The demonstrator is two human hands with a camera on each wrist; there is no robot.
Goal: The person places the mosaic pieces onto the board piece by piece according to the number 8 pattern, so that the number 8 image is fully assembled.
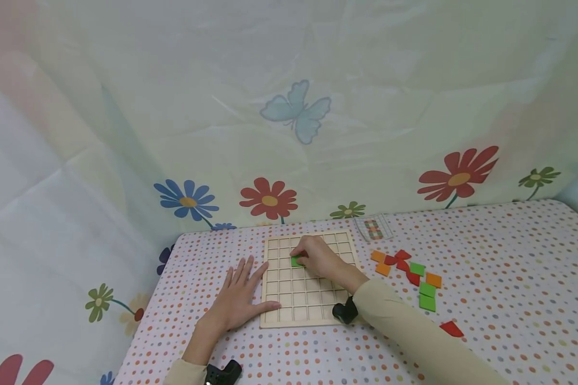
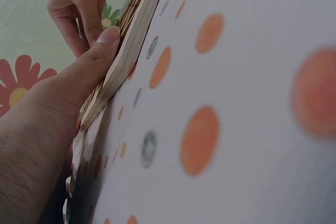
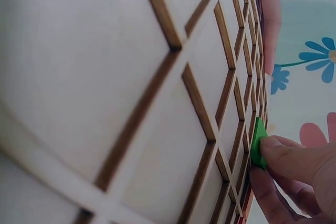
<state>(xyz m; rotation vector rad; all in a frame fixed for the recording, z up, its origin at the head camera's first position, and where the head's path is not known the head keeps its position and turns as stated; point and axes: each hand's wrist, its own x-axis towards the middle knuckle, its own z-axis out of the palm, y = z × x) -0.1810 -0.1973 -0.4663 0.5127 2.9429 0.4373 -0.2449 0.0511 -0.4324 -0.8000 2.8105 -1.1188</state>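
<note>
A pale wooden board (image 1: 298, 323) with a raised grid of square cells lies on the spotted tablecloth. My right hand (image 1: 320, 259) reaches over its upper middle and pinches a small flat green tile (image 1: 296, 261) between thumb and fingers. In the right wrist view the green tile (image 3: 257, 142) stands tilted, close over the grid. At the board's left edge is my left hand (image 1: 238, 299), fingers spread and straight. Its thumb (image 2: 89, 72) lies on the board's rim in the left wrist view, while most of the palm is over the cloth.
Right of the board lie scattered orange tiles (image 1: 378, 256), red curved-edge pieces (image 1: 413, 278) and green tiles (image 1: 427, 303). One red piece (image 1: 451, 329) sits nearer the front. A patterned card (image 1: 373, 228) lies behind the board's right corner. A flowered cloth (image 1: 294, 160) hangs behind the table.
</note>
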